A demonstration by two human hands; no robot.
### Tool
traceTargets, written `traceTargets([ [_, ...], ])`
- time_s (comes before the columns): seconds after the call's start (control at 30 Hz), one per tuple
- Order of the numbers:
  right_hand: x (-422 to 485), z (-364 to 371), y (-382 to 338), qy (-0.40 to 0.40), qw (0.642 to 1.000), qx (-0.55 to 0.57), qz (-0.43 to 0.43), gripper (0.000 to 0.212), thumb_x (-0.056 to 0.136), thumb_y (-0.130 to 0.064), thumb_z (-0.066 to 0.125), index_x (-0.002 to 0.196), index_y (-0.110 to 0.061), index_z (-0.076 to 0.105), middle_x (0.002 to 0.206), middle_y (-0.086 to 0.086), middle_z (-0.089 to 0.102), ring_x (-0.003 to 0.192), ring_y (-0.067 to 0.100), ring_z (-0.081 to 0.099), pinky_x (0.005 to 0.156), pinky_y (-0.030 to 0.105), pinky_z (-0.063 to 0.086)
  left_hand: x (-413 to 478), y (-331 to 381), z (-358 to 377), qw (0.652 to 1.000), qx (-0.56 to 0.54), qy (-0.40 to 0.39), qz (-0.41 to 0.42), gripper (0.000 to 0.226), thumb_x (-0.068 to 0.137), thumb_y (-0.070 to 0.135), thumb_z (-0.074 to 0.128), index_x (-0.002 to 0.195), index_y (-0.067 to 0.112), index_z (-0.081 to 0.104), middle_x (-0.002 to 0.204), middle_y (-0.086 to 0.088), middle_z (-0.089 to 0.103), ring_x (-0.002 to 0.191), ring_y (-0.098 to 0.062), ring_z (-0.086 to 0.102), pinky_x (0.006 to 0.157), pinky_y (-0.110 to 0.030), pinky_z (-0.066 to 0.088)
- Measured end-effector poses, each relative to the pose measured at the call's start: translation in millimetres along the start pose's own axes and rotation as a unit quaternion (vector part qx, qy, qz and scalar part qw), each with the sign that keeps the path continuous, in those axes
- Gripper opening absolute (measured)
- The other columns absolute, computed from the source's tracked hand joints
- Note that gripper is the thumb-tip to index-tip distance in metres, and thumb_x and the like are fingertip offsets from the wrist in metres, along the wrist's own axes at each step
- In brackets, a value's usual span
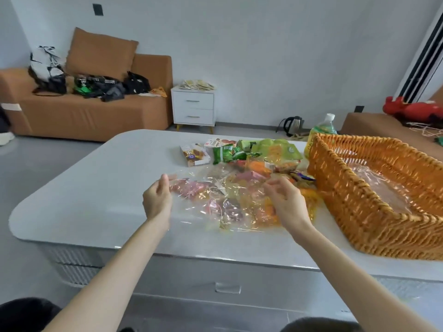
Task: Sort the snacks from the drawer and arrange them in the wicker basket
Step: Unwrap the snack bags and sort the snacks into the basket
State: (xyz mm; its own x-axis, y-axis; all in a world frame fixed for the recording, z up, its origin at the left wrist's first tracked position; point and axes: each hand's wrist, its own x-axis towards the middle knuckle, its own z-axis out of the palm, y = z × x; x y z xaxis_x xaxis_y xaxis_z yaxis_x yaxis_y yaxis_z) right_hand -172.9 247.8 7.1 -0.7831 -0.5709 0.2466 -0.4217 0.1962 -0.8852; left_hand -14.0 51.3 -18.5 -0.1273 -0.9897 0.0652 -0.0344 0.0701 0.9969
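Right, the left hand [157,200] is at the left edge of the clear wrap [215,202], fingers [165,179] close together and pinching that edge. Across the sheet, the right hand [285,200] sits at its right side, fingers loosely curled and spread; whether they grip it, I can't tell. The snacks [239,156] lie just beyond both hands, some showing through the wrap. Just beside the heap on the right stands the wicker basket [354,212], lined with a second clear sheet [383,190].

Count it up: two hands, one wrap between them, one basket, one bottle [322,130] behind the basket's far corner. The snack packets overlap too much to count.

All of it rests on a glossy pale table [96,188] with rounded corners and one drawer [227,287] in its front. Round the room: a brown sofa [84,111] strewn with bags, a white nightstand [193,107] with two drawers, a kettle [293,124] on the floor, and a red plush toy [412,109].
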Motion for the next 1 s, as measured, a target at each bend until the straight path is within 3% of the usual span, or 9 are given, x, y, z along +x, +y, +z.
traceTargets([
  [0.13,17,22,-12,-0.037,0.997,0.017,-0.072,0.013,0.094,-0.024,0.061,0.093,-0.030,0.073,0.098,-0.019,0.070,0.082,-0.007,0.062,0.075,0.024,0.051,19,8,-22,0.995,-0.075,-0.017,0.062,0.019,0.101,0.023,0.047,0.091,0.024,0.064,0.086,0.015,0.064,0.075,-0.004,0.053,0.065,-0.007,0.041],
  [0.3,31,51,-41,0.090,0.983,0.076,-0.142,0.014,0.084,-0.028,0.069,0.076,-0.039,0.066,0.087,-0.013,0.068,0.078,0.029,0.067,0.063,0.044,0.051,39,14,-48,0.990,-0.036,0.009,0.138,0.023,0.095,0.015,0.056,0.082,0.034,0.062,0.110,0.015,0.058,0.106,-0.010,0.050,0.086,-0.016,0.038],
  [0.4,22,70,-38,0.095,0.977,0.059,-0.180,0.023,0.079,-0.015,0.071,0.072,-0.036,0.063,0.085,-0.016,0.068,0.089,0.025,0.060,0.070,0.031,0.046,49,4,-67,0.995,-0.023,0.036,0.094,0.029,0.093,0.006,0.053,0.088,0.031,0.065,0.117,0.007,0.059,0.112,-0.017,0.052,0.089,-0.022,0.042],
  [0.47,13,83,-24,0.072,0.969,-0.025,-0.236,0.023,0.074,-0.006,0.077,0.071,-0.026,0.067,0.087,-0.014,0.065,0.090,0.021,0.055,0.075,0.017,0.039,52,-6,-80,0.999,-0.048,0.015,0.005,0.046,0.091,-0.008,0.039,0.108,0.029,0.062,0.131,-0.003,0.053,0.120,-0.015,0.050,0.094,-0.027,0.042],
  [0.53,4,96,-6,0.018,0.952,-0.094,-0.291,0.018,0.070,-0.006,0.082,0.070,-0.020,0.070,0.083,-0.010,0.062,0.085,0.020,0.053,0.076,0.016,0.037,50,-20,-90,0.998,-0.034,0.017,-0.054,0.059,0.089,-0.011,0.029,0.128,0.024,0.054,0.143,-0.004,0.043,0.130,-0.015,0.042,0.098,-0.025,0.037],
  [0.63,-8,114,11,-0.100,0.910,-0.188,-0.355,0.013,0.071,-0.019,0.081,0.072,-0.026,0.069,0.077,-0.012,0.065,0.085,0.016,0.052,0.075,0.027,0.037,42,-30,-102,0.992,0.106,0.060,0.023,0.056,0.085,-0.009,0.028,0.126,0.013,0.058,0.142,-0.005,0.045,0.133,-0.016,0.039,0.102,-0.023,0.029],
  [0.77,-19,131,24,-0.224,0.867,-0.288,-0.341,0.003,0.087,-0.033,0.067,0.087,-0.034,0.064,0.094,-0.008,0.065,0.096,0.014,0.051,0.078,0.029,0.043,49,-34,-96,0.943,0.294,-0.067,0.139,0.041,0.090,-0.002,0.039,0.121,0.012,0.062,0.135,-0.004,0.051,0.127,-0.016,0.045,0.103,-0.024,0.031],
  [0.9,-16,136,34,-0.305,0.848,-0.329,-0.283,0.007,0.096,-0.027,0.052,0.100,-0.033,0.052,0.114,-0.011,0.063,0.107,0.020,0.055,0.082,0.037,0.045,55,-59,-73,0.843,0.493,-0.195,0.084,0.039,0.095,0.012,0.036,0.131,0.008,0.049,0.141,-0.013,0.043,0.132,-0.030,0.039,0.103,-0.040,0.038],
  [1.0,-11,137,30,-0.334,0.847,-0.319,-0.264,0.017,0.095,-0.015,0.046,0.093,-0.031,0.040,0.122,-0.015,0.062,0.098,0.021,0.060,0.074,0.036,0.047,59,-74,-62,0.778,0.595,-0.188,0.073,0.046,0.098,0.038,0.038,0.132,0.006,0.042,0.155,-0.017,0.018,0.142,-0.034,0.016,0.107,-0.042,0.030],
])
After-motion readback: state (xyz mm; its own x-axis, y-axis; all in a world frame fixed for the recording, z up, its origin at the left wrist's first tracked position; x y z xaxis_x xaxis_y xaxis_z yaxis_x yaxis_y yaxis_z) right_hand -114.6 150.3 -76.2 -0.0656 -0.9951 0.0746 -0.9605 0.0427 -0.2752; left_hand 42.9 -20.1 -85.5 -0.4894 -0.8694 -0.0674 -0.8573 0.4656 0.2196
